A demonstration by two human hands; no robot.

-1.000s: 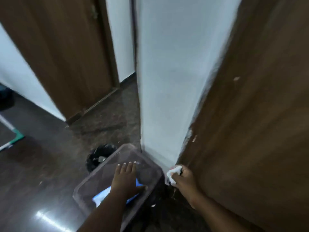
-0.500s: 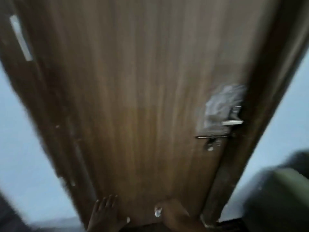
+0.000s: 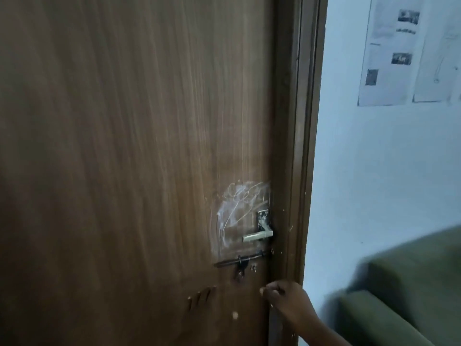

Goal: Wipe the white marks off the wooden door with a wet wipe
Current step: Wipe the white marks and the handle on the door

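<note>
The brown wooden door [image 3: 124,146] fills most of the head view. White smeared marks [image 3: 239,208] cover a patch just left of and above the pale lever handle [image 3: 258,236]. My right hand [image 3: 287,299] is a closed fist at the door's right edge, below the black sliding bolt [image 3: 242,260] and well below the marks. Only a small pale bit of the wet wipe [image 3: 261,291] shows at its fingertips. My left hand [image 3: 200,298] lies against the door with fingers apart, blurred and blending into the wood, lower left of the bolt.
The door frame [image 3: 303,146] runs down the right side of the door. Beyond it is a white wall [image 3: 374,183] with paper sheets [image 3: 391,51] stuck high up. A green sofa [image 3: 411,290] stands at the lower right, close to my right arm.
The view swung from the floor and a plastic bin up to the door face. Both hands left the bin and wall corner and now sit on the door below the bolt.
</note>
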